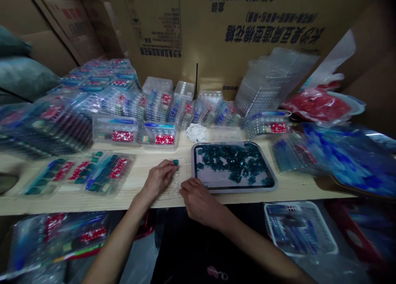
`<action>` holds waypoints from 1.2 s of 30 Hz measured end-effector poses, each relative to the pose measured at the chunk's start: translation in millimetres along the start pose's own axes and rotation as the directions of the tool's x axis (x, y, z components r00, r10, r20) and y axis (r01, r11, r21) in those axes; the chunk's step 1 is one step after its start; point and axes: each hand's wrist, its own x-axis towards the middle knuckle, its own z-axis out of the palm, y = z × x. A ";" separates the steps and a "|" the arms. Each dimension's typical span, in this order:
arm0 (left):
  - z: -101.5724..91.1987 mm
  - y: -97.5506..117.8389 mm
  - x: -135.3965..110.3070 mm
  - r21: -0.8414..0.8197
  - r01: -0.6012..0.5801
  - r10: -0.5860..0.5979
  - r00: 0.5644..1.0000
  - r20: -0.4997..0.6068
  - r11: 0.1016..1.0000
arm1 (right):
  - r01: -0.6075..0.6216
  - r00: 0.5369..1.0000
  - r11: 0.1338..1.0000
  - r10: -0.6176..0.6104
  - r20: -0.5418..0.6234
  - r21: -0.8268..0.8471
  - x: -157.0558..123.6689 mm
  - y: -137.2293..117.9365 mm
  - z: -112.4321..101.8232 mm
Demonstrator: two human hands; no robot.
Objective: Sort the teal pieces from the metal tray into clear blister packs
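Observation:
My left hand (pixel 159 177) pinches a small teal piece (pixel 176 162) at its fingertips, over a clear plastic blister tray (pixel 173 188) lying on the wooden tabletop. My right hand (pixel 198 199) rests curled at the table's front edge, fingers on the near end of that clear tray; what it holds, if anything, is hidden. Just right of both hands sits a grey metal tray (pixel 204 183) holding several teal pieces (pixel 233 162).
Filled blister packs (pixel 93 172) lie left of my hands. Stacks of packed clear boxes (pixel 157 135) line the back, before cardboard cartons (pixel 216 32). Bags of blue parts (pixel 343 158) and red parts (pixel 318 104) sit right. A white basket (pixel 298 228) stands below.

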 end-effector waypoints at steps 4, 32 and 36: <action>-0.1 0.8 -6.8 0.041 -0.033 0.034 0.999 -0.029 0.999 | -0.119 0.991 0.991 0.122 -0.054 0.065 5.5 14.2 -6.3; 40.4 96.3 34.4 -0.825 0.471 -0.721 0.683 0.117 0.312 | -0.363 0.807 0.864 0.479 -0.346 0.350 14.7 44.6 -23.3; 38.3 92.4 31.3 -0.726 0.483 -0.688 0.726 0.020 0.489 | -0.381 0.817 0.853 0.491 -0.304 0.356 16.4 40.9 -21.1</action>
